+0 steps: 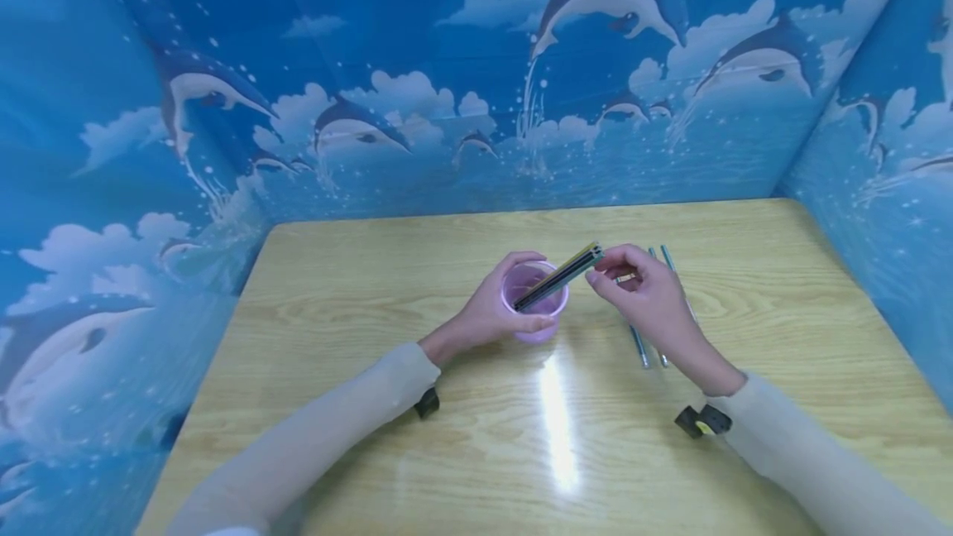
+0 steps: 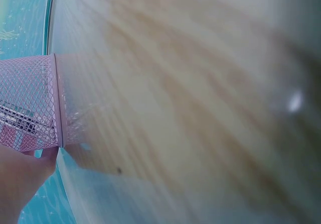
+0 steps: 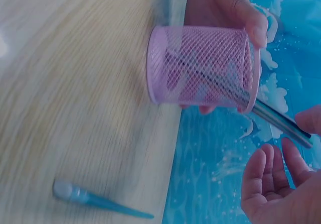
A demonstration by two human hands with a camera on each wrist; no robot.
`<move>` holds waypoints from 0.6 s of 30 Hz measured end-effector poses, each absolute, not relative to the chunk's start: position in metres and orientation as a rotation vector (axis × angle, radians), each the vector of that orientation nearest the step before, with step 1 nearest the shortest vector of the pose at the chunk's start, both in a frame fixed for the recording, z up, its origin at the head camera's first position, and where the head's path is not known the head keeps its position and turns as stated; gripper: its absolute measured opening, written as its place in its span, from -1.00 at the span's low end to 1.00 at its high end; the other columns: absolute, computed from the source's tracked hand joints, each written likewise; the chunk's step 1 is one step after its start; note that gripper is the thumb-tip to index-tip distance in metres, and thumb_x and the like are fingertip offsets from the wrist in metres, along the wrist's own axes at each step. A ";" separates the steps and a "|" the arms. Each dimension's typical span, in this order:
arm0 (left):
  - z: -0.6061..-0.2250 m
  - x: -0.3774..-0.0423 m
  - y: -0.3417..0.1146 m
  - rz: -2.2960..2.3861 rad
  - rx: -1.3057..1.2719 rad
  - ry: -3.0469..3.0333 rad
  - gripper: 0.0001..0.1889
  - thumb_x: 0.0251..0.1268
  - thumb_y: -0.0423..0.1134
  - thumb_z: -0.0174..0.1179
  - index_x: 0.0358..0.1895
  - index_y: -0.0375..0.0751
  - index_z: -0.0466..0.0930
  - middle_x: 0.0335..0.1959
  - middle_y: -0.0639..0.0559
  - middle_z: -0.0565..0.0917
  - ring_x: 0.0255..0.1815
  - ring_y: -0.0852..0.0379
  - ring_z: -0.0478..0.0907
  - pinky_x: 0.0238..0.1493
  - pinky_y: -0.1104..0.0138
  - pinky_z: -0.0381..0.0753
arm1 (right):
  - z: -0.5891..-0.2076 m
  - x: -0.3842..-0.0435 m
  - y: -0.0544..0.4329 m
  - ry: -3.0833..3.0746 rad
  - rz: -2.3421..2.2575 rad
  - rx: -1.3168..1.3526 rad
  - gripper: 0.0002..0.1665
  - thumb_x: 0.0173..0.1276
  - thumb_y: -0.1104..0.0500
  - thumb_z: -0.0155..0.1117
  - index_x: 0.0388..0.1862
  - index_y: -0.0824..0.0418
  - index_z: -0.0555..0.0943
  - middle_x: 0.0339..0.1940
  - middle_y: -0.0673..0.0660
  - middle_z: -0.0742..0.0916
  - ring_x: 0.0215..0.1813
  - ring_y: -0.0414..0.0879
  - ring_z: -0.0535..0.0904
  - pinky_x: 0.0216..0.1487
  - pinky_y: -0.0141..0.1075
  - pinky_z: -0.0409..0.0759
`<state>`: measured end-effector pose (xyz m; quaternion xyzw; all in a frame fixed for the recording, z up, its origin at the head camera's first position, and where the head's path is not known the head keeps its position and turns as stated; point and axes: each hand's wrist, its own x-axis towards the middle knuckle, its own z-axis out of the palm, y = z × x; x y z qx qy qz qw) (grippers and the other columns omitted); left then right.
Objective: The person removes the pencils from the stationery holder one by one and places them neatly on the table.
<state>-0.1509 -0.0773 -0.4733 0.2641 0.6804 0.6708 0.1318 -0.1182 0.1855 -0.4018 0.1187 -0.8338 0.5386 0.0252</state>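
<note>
A pink mesh pencil cup (image 1: 538, 334) stands on the table, and my left hand (image 1: 493, 301) grips it round the side, thumb at the front near the rim. Several pencils (image 1: 560, 278), dark, yellow and green, lean inside it with their ends sticking out to the right. Beside those ends is my right hand (image 1: 653, 296), its fingers loosely bent and spread. In the right wrist view the thumb and fingers lie on either side of the pencil ends (image 3: 281, 119), with a gap between fingers and pencils. The left wrist view shows the mesh wall (image 2: 27, 78) above the fingers.
Several loose teal pencils (image 1: 638, 344) lie on the wooden table (image 1: 357, 271) under and behind the right hand. Blue dolphin-printed cloth (image 1: 447, 164) walls off the back and both sides. A bright glare strip falls in front of the cup.
</note>
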 end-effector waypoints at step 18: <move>-0.472 -0.150 -0.077 1.976 0.753 1.948 -0.06 0.13 -0.51 0.58 0.58 -0.16 0.30 0.35 -0.16 0.64 0.38 -0.14 0.59 0.48 0.03 0.54 | -0.400 -0.111 0.180 -2.395 1.711 0.283 -0.76 0.59 0.21 0.41 0.01 0.40 0.69 -0.09 0.15 0.75 -0.12 -0.14 0.70 -0.18 -0.50 0.68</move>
